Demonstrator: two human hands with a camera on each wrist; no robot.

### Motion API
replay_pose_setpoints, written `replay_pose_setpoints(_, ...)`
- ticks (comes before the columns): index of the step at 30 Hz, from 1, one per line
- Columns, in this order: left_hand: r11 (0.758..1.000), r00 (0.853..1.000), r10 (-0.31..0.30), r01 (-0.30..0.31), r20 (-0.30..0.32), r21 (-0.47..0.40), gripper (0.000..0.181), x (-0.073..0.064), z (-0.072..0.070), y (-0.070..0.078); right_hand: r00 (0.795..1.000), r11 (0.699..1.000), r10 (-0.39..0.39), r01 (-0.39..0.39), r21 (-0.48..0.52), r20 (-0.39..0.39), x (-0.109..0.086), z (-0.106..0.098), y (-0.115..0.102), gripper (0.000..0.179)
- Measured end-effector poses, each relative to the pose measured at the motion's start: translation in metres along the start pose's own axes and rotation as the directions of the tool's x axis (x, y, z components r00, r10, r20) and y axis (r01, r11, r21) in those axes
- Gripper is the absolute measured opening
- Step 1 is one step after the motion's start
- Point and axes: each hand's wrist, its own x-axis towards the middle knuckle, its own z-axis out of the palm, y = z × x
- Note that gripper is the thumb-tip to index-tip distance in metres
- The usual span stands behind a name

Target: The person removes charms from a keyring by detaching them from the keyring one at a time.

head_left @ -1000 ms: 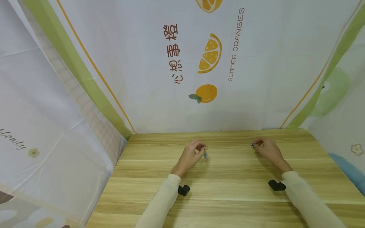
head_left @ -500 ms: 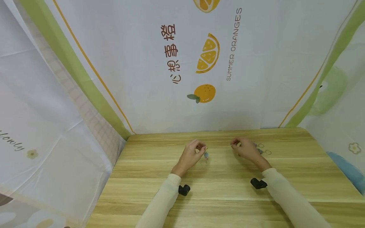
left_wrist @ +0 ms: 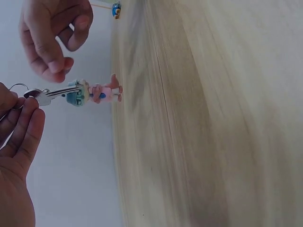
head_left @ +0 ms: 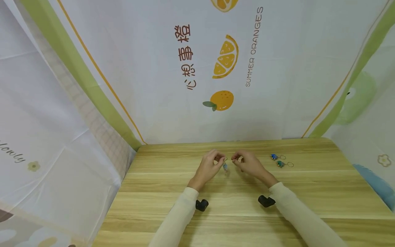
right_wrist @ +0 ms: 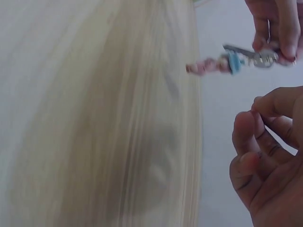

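The left hand (head_left: 207, 168) pinches a ring (left_wrist: 19, 86) between thumb and fingers; a key (left_wrist: 46, 97) and a small figure (left_wrist: 102, 92), blue-green on top and pink below, hang from it above the far middle of the worktop (head_left: 234, 226). Just right of these, the right hand (head_left: 250, 164) holds nothing, its fingers loosely bent. Farther right lie a blue charm (head_left: 273, 156) and, slightly nearer, a green charm (head_left: 280, 164), each with a ring on its right. A printed cloth (head_left: 154, 103) hangs behind.
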Motion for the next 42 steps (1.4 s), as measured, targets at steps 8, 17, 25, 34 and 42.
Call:
replay_pose_setpoints(8, 1.0, 1.0, -0.006, 0.006, -0.003, -0.009, 0.01, 0.001, 0.003, -0.002, 0.999, 0.999, -0.035, 0.035, 0.035, -0.002, -0.001, 0.009, -0.011, 0.015)
replay_pose_setpoints(17, 1.0, 1.0, -0.02, 0.019, -0.017, -0.023, 0.01, 0.001, 0.006, -0.001, 0.995, 0.991, -0.098, 0.099, 0.093, -0.017, 0.0, 0.014, -0.011, 0.015)
replay_pose_setpoints(25, 0.998, 0.999, -0.035, 0.034, -0.022, -0.047, 0.01, 0.001, 0.007, -0.002, 0.991, 0.984, -0.129, 0.131, 0.12, -0.019, 0.0, 0.017, -0.008, 0.007)
replay_pose_setpoints(34, 0.997, 0.999, -0.042, 0.041, -0.008, -0.058, 0.012, 0.0, 0.007, -0.002, 0.993, 0.987, -0.122, 0.122, 0.108, -0.007, -0.002, 0.015, -0.009, 0.005)
replay_pose_setpoints(42, 0.997, 0.999, -0.055, 0.055, -0.001, -0.053, 0.014, 0.0, 0.006, -0.003, 0.997, 0.988, -0.081, 0.079, 0.137, 0.014, -0.003, 0.012, -0.012, 0.008)
